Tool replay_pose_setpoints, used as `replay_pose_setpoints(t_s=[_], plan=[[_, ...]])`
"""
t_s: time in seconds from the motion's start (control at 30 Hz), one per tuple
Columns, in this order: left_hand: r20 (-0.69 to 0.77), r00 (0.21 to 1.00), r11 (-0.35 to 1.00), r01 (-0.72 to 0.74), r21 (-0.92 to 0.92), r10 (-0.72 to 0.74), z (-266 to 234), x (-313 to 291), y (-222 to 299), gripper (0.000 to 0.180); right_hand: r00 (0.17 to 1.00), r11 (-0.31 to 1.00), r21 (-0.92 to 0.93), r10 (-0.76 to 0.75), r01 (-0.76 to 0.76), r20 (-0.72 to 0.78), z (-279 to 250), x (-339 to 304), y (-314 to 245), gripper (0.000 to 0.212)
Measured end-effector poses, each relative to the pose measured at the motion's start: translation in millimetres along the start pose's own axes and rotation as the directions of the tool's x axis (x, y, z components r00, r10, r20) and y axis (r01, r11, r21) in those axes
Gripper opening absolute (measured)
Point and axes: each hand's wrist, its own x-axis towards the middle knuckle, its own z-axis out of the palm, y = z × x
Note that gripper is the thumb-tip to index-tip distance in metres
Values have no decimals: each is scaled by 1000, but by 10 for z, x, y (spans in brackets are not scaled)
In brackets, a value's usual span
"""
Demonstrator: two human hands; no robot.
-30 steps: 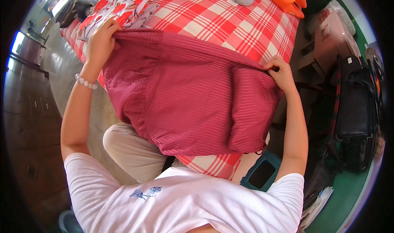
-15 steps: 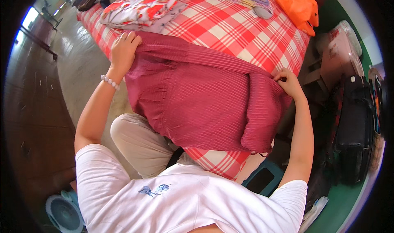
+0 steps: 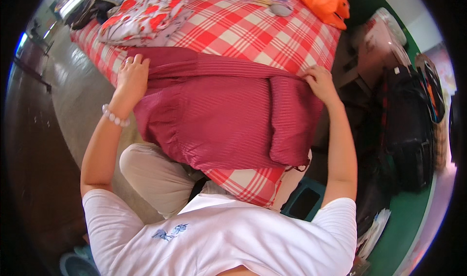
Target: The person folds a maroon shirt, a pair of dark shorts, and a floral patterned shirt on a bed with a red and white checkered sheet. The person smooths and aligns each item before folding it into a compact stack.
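A maroon garment (image 3: 226,115) is lying over plaid cloth (image 3: 272,37) in mid-frame.
The left hand (image 3: 132,76) is resting half-curled on its upper-left edge, its grip impossible to tell; the right hand (image 3: 318,81) is pinching its upper-right corner, fingers nearly closed. Floral cloth (image 3: 146,16) is lying upper left in the frame.

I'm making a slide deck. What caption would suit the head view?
Left hand and right hand on a maroon garment spread over a checked cloth, floral fabric beyond.

Arms (image 3: 99,159) stretched forward, hands (image 3: 132,80) (image 3: 321,85) wide apart
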Motion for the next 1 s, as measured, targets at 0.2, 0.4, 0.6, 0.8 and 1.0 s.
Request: replay_pose_setpoints(t_s=[0.2, 0.4, 0.6, 0.8, 1.0], plan=[[-405, 850, 728, -508, -460, 337, -481, 314, 1415, 38, 986, 977, 211, 63, -29, -156, 376, -18, -625, 25], [-503, 777, 545, -626, -558, 378, -202, 707, 2327, 45, 972, 949, 308, 133, -68, -194, 689, -35, -712, 30], [-484, 780, 589, -621, -517, 397, -303, 843, 2642, 46, 777, 461, 884, 526, 82, -346, 363, -364, -647, 44], [-652, 666, 479, -734, -482, 364, -178, 1084, 3087, 20, 560, 115, 923, 765, 368, -319, 77, -584, -434, 61], [-618, 668, 519, -732, -441, 415, -53, 1074, 3186, 27, 547, -7, 817, 747, 577, -380, -19, -693, -372, 63]])
